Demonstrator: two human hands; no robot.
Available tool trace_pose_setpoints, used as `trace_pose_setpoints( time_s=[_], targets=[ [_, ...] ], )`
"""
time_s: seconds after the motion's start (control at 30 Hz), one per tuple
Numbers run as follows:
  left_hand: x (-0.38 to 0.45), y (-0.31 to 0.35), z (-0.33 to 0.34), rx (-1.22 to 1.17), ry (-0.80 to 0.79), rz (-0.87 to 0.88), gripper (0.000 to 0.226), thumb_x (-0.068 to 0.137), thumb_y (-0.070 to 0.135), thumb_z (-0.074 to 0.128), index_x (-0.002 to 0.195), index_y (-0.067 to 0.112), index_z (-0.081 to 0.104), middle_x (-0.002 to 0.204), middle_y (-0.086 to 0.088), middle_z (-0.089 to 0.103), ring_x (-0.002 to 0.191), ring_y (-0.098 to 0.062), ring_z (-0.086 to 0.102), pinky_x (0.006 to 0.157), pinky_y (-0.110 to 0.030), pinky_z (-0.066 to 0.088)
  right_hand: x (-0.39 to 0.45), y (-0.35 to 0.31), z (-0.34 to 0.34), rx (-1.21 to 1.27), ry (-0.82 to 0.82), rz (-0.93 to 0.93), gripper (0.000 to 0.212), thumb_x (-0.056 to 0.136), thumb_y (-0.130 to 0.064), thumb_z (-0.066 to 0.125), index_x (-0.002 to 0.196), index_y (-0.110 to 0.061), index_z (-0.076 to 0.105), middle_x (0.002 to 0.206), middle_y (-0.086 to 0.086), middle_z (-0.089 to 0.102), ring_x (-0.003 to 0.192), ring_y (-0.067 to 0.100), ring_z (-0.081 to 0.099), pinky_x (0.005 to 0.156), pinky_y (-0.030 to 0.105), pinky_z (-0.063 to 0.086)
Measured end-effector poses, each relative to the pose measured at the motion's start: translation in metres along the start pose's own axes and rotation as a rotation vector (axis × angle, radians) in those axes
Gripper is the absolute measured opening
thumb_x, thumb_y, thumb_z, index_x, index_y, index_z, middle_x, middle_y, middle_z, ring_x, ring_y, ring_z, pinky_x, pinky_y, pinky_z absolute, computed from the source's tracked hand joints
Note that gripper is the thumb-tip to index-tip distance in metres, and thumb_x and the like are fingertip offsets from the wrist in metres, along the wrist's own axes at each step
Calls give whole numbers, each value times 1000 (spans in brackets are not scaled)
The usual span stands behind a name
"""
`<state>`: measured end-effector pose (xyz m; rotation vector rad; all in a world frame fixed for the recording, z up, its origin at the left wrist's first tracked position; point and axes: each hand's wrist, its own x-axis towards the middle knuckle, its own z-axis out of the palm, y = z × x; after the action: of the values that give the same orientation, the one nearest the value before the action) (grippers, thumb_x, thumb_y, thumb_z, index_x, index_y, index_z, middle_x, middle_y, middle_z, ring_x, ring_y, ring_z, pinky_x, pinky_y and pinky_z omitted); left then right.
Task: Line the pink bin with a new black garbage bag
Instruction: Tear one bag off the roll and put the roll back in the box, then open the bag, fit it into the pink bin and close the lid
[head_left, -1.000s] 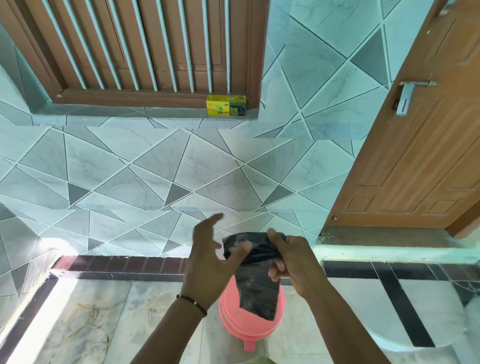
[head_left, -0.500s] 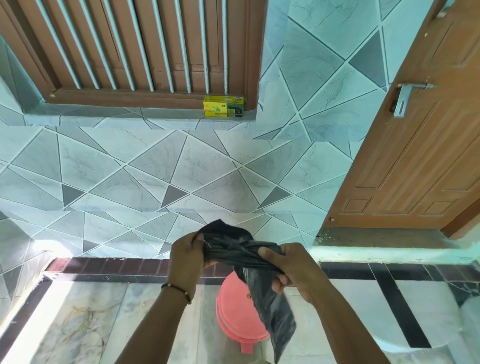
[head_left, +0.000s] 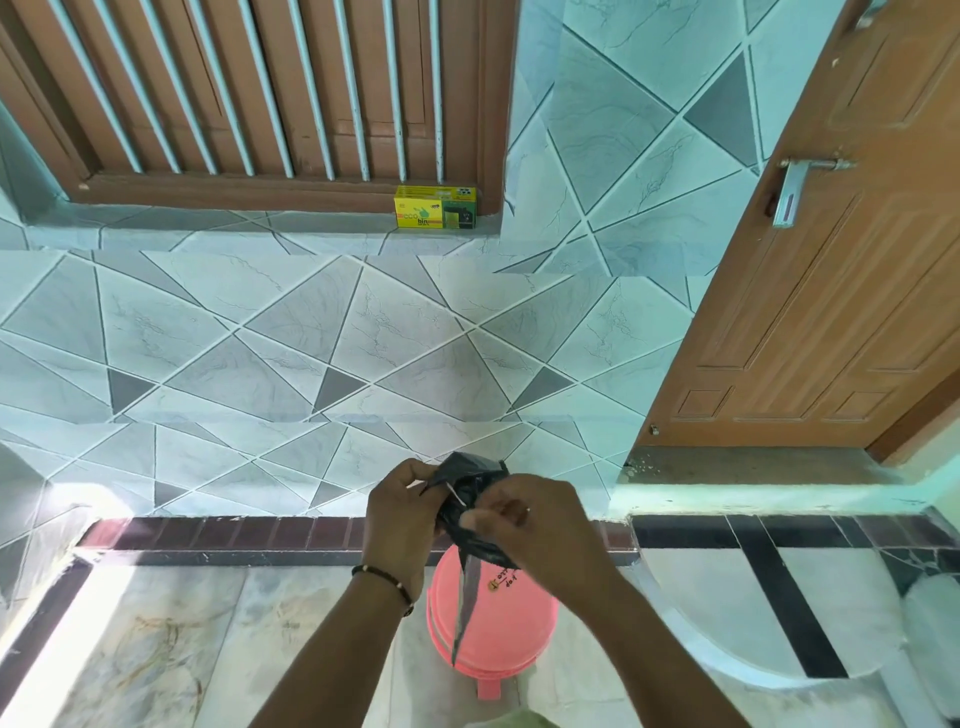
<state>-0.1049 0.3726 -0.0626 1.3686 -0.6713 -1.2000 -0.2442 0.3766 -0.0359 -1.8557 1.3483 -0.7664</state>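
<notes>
A round pink bin (head_left: 493, 631) stands on the marble floor below my hands, with a foot pedal at its near side. A crumpled black garbage bag (head_left: 466, 480) is bunched between both hands above the bin. A thin tail of the bag hangs down over the bin's top. My left hand (head_left: 400, 512) grips the bag's left side. My right hand (head_left: 524, 525) pinches its right side, slightly blurred. Whether the bin is lidded or open is unclear.
A yellow box of bin bags (head_left: 435, 208) sits on the tiled window ledge. A brown door (head_left: 831, 270) with a metal handle stands at the right above a raised step (head_left: 753, 467). The tiled wall runs close behind the bin.
My hands have come closer together and bunched the bag into a tighter wad. The wide hanging part has narrowed to a thin tail.
</notes>
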Motion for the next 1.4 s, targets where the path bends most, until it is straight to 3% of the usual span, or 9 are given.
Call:
trace_pose_setpoints(
  time_s=[0.23, 0.4, 0.57, 0.7, 0.93, 1.03, 1.2, 1.3, 1.4],
  targets=[
    [-8, -1, 7, -55, -94, -26, 23, 83, -2, 58, 65, 12, 63, 58, -7, 67, 55, -22, 59, 55, -28, 54, 7, 16, 9, -179, 95, 12, 13, 78, -25, 65, 75, -12, 65, 72, 2, 67, 71, 22, 62, 71, 34, 50],
    [-10, -1, 2, -88, -215, -43, 17, 84, -6, 55, 85, 8, 64, 69, -5, 75, 62, -14, 69, 54, -20, 55, 10, 23, -1, -103, 24, 56, 17, 77, -25, 67, 64, -25, 58, 59, -13, 55, 54, -1, 51, 57, 13, 37],
    [-3, -2, -1, -16, -80, -8, 26, 73, 3, 72, 72, 15, 49, 60, -12, 58, 53, -19, 44, 53, -26, 41, 6, 22, 5, 130, 3, 85, 20, 70, -27, 73, 59, -28, 57, 58, -9, 58, 49, -1, 51, 51, 10, 38],
    [-5, -3, 3, 18, -84, 33, 36, 70, 7, 75, 67, 17, 41, 60, -11, 45, 44, -14, 38, 40, -16, 36, 7, 23, 10, 240, -22, 107, 21, 72, -17, 71, 57, -18, 56, 52, -5, 56, 49, 9, 50, 55, 25, 42],
    [2, 5, -15, 66, -94, 25, 19, 77, 16, 70, 68, 13, 53, 49, 2, 62, 40, -10, 52, 38, -17, 41, 10, 32, -12, 392, 52, 236, 19, 82, -6, 64, 65, -13, 57, 64, 14, 60, 55, 23, 57, 59, 35, 49],
    [6, 5, -22, 86, -125, 0, 3, 82, 9, 63, 81, 11, 62, 65, -3, 70, 54, -13, 63, 48, -21, 52, 10, 38, -16, 406, 137, 288, 19, 86, -6, 59, 68, -12, 57, 68, 17, 62, 60, 26, 58, 58, 36, 52],
    [11, 6, -25, -179, -43, -73, 17, 90, -3, 48, 82, 7, 59, 74, -12, 65, 52, -12, 65, 51, -24, 57, 11, 44, -32, 777, 331, 413, 19, 92, 0, 47, 74, -7, 49, 81, 17, 62, 72, 28, 62, 60, 32, 55],
    [4, 8, -18, -145, -147, -109, 20, 93, 1, 42, 83, 6, 58, 73, -12, 63, 43, -9, 60, 35, -16, 44, 12, 45, -29, 995, 356, 495, 13, 96, -5, 39, 91, 0, 50, 86, 18, 59, 78, 31, 58, 67, 38, 51],
    [2, 4, -11, -2, -200, -97, 21, 94, 10, 43, 89, 8, 64, 80, -14, 70, 57, -18, 66, 47, -23, 51, 12, 42, -25, 1078, 401, 556, 16, 93, -6, 40, 94, 2, 54, 79, 17, 58, 73, 27, 58, 63, 33, 49]
  ],
)
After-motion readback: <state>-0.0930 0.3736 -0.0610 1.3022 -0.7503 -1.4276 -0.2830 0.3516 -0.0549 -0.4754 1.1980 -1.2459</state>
